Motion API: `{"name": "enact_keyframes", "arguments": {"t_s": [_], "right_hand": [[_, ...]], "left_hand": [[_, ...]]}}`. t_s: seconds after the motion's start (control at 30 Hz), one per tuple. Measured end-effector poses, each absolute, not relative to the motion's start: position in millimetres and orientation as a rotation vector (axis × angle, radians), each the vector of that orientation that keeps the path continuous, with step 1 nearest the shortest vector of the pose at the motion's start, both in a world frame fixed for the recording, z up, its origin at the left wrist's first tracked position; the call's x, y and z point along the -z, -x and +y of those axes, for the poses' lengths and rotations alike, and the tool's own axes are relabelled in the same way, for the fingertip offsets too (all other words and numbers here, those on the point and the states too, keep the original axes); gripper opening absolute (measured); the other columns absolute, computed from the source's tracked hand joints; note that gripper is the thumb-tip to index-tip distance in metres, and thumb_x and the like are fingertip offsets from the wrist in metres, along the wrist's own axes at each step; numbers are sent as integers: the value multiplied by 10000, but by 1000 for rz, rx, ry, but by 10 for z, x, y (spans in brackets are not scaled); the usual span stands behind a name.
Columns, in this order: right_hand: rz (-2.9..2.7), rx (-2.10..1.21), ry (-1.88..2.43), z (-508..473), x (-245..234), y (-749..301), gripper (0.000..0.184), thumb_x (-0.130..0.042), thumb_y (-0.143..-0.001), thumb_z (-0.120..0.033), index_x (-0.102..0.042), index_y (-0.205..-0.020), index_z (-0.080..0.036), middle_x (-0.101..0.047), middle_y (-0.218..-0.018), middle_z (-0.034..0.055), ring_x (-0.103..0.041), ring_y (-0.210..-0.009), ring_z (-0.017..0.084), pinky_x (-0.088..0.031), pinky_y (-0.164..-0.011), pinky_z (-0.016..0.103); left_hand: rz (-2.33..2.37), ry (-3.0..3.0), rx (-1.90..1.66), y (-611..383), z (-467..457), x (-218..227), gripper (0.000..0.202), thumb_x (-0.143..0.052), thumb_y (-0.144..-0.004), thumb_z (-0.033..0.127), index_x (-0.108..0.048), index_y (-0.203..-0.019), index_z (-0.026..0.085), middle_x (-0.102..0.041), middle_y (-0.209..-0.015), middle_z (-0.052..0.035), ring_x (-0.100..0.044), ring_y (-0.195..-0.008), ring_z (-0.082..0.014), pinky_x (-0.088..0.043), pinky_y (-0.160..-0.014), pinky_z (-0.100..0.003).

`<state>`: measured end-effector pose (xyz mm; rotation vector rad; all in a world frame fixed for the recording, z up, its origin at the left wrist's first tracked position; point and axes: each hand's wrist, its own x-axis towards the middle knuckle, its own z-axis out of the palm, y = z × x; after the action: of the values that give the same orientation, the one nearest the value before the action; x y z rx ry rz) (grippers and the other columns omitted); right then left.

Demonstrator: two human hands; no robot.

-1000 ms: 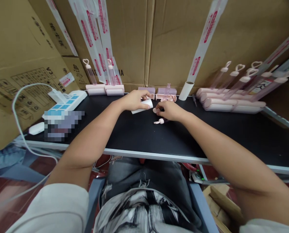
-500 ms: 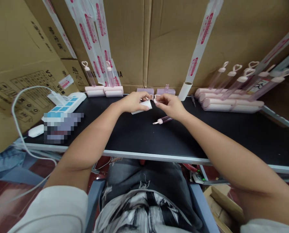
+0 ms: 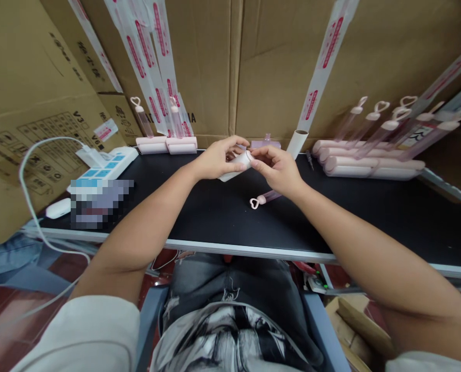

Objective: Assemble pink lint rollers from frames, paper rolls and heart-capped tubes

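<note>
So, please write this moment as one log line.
left hand: holds white tube | right hand: at tube's right end | heart-looped wand: lies on black table

You're in what looks like a small workshop, folks' handiwork all about: a metal-edged black worktop (image 3: pixel 215 222) before you, big taped cartons (image 3: pixel 292 57) walling it in, matching pink cylinders (image 3: pixel 350 168) lined up right, a power strip (image 3: pixel 112 165) left.
</note>
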<state>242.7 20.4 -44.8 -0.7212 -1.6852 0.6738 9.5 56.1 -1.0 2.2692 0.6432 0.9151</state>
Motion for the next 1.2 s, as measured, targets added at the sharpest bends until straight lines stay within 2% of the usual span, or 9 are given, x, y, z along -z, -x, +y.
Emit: {"name": "enact_keyframes", "arguments": {"t_s": [0.17, 0.23, 0.37, 0.43, 0.57, 0.73, 0.93, 1.03, 1.2], "right_hand": [[-1652, -692, 680, 199, 461, -2406, 499, -871, -842, -701, -744, -1075, -278, -817, -1184, 61, -776, -1129, 282, -619, -1085, 486], [-1676, -677, 654, 191, 461, -2407, 584, -884, -826, -699, -709, -1207, -292, -765, -1348, 81, -748, -1254, 299, -606, -1134, 490], [-1724, -520, 735, 119, 427, -2427, 926, -822, -846, -765, -477, -1606, -364, -439, -1745, 119, -626, -1460, 339, -597, -1160, 508], [-1778, -468, 778, 77, 412, -2439, 912, -778, -880, -775, -471, -1639, -373, -347, -1808, 108, -555, -1534, 364, -581, -1179, 531], [-1863, -515, 756, 50, 422, -2439, 668, -729, -949, -724, -665, -1488, -335, -539, -1697, 107, -528, -1567, 381, -544, -1212, 588], [-1778, -697, 688, 86, 445, -2371, 754, -809, -896, -691, -581, -1508, -314, -641, -1582, 122, -716, -1340, 321, -594, -1161, 507], [-1602, -647, 741, 192, 441, -2405, 599, -847, -852, -647, -606, -1256, -276, -767, -1265, 103, -777, -1045, 281, -659, -977, 454], [-1575, -570, 802, 256, 450, -2484, 651, -793, -883, -654, -563, -1375, -295, -735, -1310, 112, -753, -1114, 299, -660, -957, 457], [-1530, -509, 880, 332, 485, -2601, 818, -776, -883, -677, -454, -1566, -365, -684, -1364, 101, -727, -1142, 308, -681, -878, 454]], "left_hand": [[567, -2217, -952, -129, 576, 55, 692, -889, -843, 463, -573, -1406, 215, -773, -1239, -115, -763, -1102, -233, -581, -988, -391], [541, -2190, -969, -138, 578, 59, 738, -887, -849, 483, -540, -1440, 210, -768, -1250, -128, -767, -1121, -239, -583, -972, -376], [621, -2127, -958, -140, 535, 15, 803, -869, -848, 492, -488, -1499, 219, -763, -1286, -135, -772, -1136, -247, -588, -953, -359], [675, -2101, -953, -138, 504, -16, 809, -842, -864, 480, -456, -1530, 230, -761, -1302, -133, -773, -1141, -245, -589, -952, -354], [704, -2078, -953, -162, 470, -20, 858, -825, -866, 484, -391, -1567, 245, -753, -1330, -135, -780, -1119, -240, -597, -939, -352], [787, -2059, -980, -272, 453, 48, 811, -775, -922, 557, -380, -1546, 222, -741, -1366, -170, -775, -1082, -237, -601, -935, -365], [1216, -2228, -1080, -204, 529, 1, 472, -494, -1088, 587, -587, -1342, 200, -746, -1269, -129, -716, -1078, -228, -565, -1007, -373], [1507, -2406, -671, -49, 615, -4, 383, -643, -978, 525, -704, -1154, 190, -771, -1066, -103, -701, -961, -248, -556, -945, -381], [1620, -2497, -36, 95, 715, 101, 418, -772, -776, 545, -786, -1032, 215, -796, -1039, -106, -710, -901, -265, -544, -857, -349]]}}
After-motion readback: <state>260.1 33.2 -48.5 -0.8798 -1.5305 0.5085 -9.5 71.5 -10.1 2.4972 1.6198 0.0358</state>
